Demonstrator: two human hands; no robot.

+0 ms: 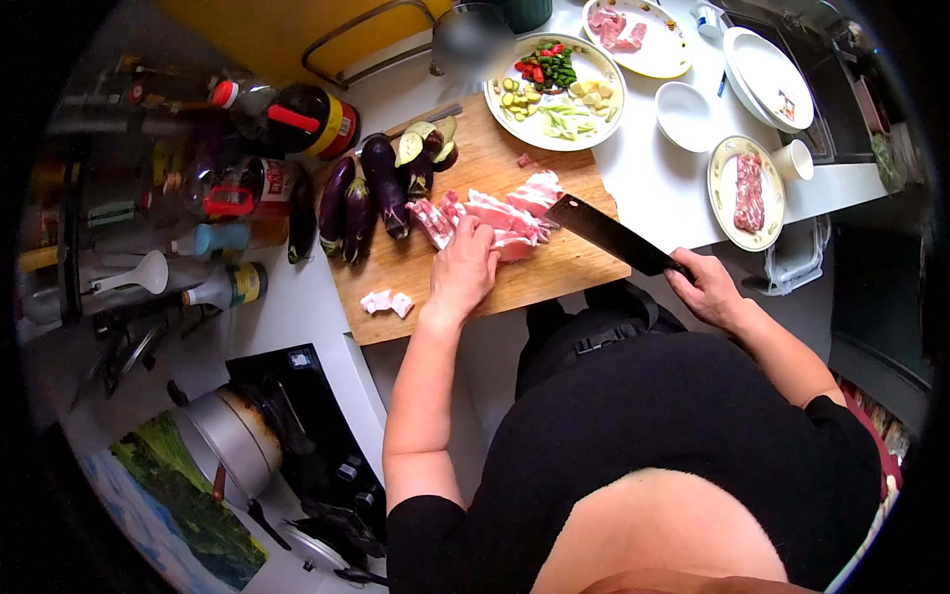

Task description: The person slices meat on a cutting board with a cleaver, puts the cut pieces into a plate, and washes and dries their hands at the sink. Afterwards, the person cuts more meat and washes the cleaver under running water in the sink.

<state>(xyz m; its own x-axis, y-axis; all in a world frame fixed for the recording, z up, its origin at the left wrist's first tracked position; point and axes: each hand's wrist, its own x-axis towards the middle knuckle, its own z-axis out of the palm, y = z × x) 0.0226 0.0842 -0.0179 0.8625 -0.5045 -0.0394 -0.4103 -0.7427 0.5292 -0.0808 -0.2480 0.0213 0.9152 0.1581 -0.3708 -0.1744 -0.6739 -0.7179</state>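
My right hand [705, 287] is wrapped round the handle of a dark cleaver [614, 236]. Its blade tip reaches the right end of the sliced raw pork [507, 220] on the wooden cutting board [534, 282]. With curled fingers, my left hand [465, 269] presses on the left part of that meat and holds it against the board. Several purple eggplants [381, 178] lie to the left of the meat, and cut eggplant pieces [421, 144] rest behind them. Small white fatty pieces [387, 303] sit near the board's front left corner.
Behind the board stands a plate [539, 134] of chopped peppers and other vegetables. Plates of meat [722, 203] and a white bowl [683, 116] are at right. Bottles [297, 121] crowd the left; a pot [233, 441] sits by the stove [332, 436].
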